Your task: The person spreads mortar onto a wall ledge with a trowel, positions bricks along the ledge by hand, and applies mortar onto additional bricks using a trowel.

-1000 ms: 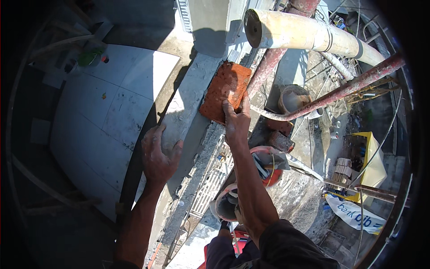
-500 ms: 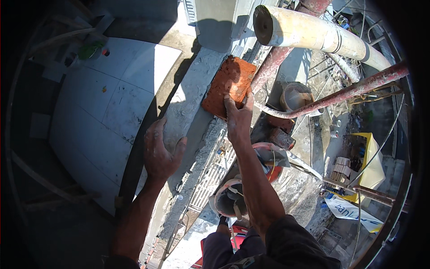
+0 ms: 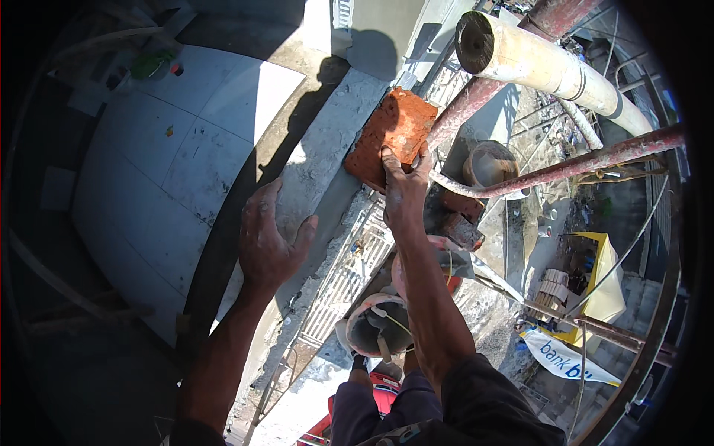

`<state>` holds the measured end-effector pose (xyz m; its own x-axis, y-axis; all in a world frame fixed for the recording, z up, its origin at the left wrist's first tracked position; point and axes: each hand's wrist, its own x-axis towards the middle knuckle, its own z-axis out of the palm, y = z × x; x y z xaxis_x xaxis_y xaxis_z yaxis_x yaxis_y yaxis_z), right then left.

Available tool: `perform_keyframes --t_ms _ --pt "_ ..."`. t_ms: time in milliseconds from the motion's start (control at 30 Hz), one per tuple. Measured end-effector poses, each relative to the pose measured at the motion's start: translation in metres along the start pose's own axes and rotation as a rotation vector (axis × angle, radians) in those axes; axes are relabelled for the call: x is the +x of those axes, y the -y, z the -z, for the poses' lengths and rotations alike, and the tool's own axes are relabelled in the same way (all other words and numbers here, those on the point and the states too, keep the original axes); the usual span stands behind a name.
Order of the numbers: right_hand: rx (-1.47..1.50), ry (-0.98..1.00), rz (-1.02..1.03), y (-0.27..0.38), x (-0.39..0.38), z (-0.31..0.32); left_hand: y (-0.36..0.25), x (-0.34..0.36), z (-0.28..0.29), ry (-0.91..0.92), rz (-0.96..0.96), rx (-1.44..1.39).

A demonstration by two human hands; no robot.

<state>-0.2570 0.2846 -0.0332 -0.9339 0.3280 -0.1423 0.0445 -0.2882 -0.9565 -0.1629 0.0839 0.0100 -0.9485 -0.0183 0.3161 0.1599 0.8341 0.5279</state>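
Note:
My right hand (image 3: 403, 189) grips the near end of a rough orange-red brick (image 3: 398, 123), which lies at the upper middle on a narrow concrete ledge (image 3: 338, 123) beside a grey mortar strip (image 3: 331, 193). My left hand (image 3: 271, 241) is open, fingers curved and apart, over the ledge to the lower left of the brick, not touching it. Just right of the brick run a red pipe (image 3: 472, 104) and a thick cream pipe (image 3: 547, 67) with a dark open end.
Below right are buckets (image 3: 375, 331), more bricks (image 3: 461, 230), a round container (image 3: 487, 163), a bent red bar (image 3: 587, 160) and a yellow-edged sheet (image 3: 602, 290). A white panelled surface (image 3: 163, 171) is left; a metal grille (image 3: 346, 271) lies between my forearms.
The brick and both hands have shifted slightly up in the picture, the brick also rightward, as the whole view moved a little. My left hand remains open and my right keeps its grip.

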Motion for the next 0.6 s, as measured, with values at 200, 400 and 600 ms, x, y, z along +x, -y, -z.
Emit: perform_keyframes --t_ms 200,400,600 --pt "-0.050 0.008 0.021 -0.007 0.006 0.011 -0.002 0.001 -0.005 -0.008 0.005 -0.002" --pt "0.188 0.102 -0.060 0.005 0.007 0.020 -0.022 0.050 -0.019 -0.018 0.081 0.086" --pt "0.204 -0.033 -0.003 0.008 0.023 0.022 -0.054 0.124 -0.060 0.086 0.200 0.309"
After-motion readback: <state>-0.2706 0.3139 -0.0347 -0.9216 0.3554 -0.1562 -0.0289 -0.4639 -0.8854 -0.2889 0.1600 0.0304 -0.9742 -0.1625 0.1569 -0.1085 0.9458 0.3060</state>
